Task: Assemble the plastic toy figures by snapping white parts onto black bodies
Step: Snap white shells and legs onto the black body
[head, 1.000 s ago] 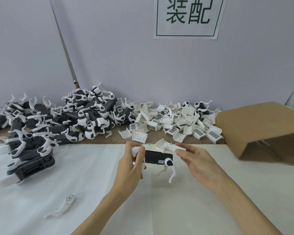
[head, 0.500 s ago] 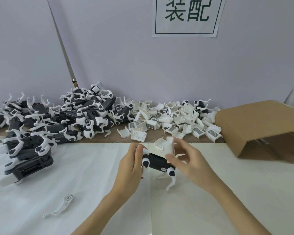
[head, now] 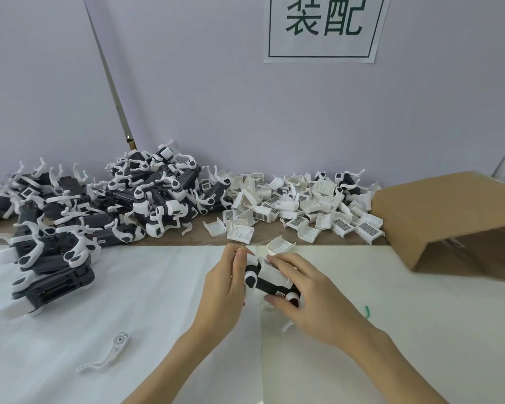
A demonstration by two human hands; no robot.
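Note:
A black toy body (head: pixel 265 284) with white round joints is held above the white table sheet at centre. My left hand (head: pixel 225 284) grips its left end, fingers curled round it. My right hand (head: pixel 303 290) covers its right part and holds a white cover piece (head: pixel 271 272) against the top of the body, thumb under the side. One white leg (head: pixel 287 326) pokes out below my right hand. Part of the body is hidden by my fingers.
A pile of loose white covers (head: pixel 303 208) lies at the back centre. Assembled black-and-white figures (head: pixel 105 205) are heaped at the back left. A cardboard box (head: pixel 455 217) stands on its side at the right. One loose white leg (head: pixel 108 354) lies front left.
The right hand brought the white cover from beside the body down onto its top. The left hand turned the body so one end points toward me.

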